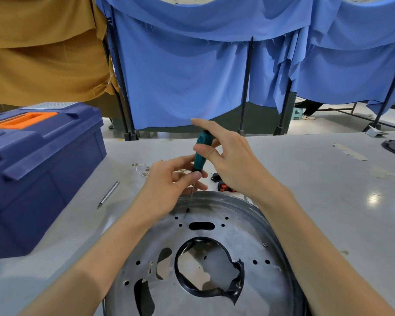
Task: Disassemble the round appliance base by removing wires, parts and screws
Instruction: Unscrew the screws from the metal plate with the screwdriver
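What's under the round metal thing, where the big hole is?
Through the big hole in the round base only the grey table shows, ringed by a torn black liner. Whatever lies under the solid metal is covered.

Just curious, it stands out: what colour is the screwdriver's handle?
The screwdriver handle is teal green with black; the head view, the only one, shows it.

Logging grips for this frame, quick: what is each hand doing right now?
Left hand: pinches the screwdriver at the bottom of its handle.
Right hand: pinches the screwdriver handle higher up, index finger straight.
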Demonstrator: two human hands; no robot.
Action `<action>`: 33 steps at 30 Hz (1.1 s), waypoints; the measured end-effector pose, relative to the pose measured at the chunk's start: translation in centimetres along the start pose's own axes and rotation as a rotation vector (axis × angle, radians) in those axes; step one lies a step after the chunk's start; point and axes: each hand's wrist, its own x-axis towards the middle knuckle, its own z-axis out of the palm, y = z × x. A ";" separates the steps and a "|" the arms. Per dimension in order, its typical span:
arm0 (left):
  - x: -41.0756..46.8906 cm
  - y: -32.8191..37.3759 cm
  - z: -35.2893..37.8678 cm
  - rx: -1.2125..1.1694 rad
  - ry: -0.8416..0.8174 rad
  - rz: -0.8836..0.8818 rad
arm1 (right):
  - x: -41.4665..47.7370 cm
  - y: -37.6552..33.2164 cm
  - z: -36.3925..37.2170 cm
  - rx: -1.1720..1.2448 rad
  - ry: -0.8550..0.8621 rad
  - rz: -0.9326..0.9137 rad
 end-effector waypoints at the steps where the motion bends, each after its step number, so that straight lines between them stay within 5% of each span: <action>1: 0.1 -0.1 0.0 0.043 0.007 0.013 | 0.0 0.0 0.1 0.021 0.012 0.012; 16: -0.2 -0.4 0.1 0.112 0.106 0.029 | -0.1 -0.7 0.1 0.144 0.120 0.014; 24: -0.2 -0.1 0.5 0.135 -0.032 0.051 | -0.2 -0.9 -0.2 0.189 0.123 0.001; 33: -0.1 0.2 0.5 0.198 0.001 0.045 | -0.3 -0.9 -0.4 0.234 0.096 0.018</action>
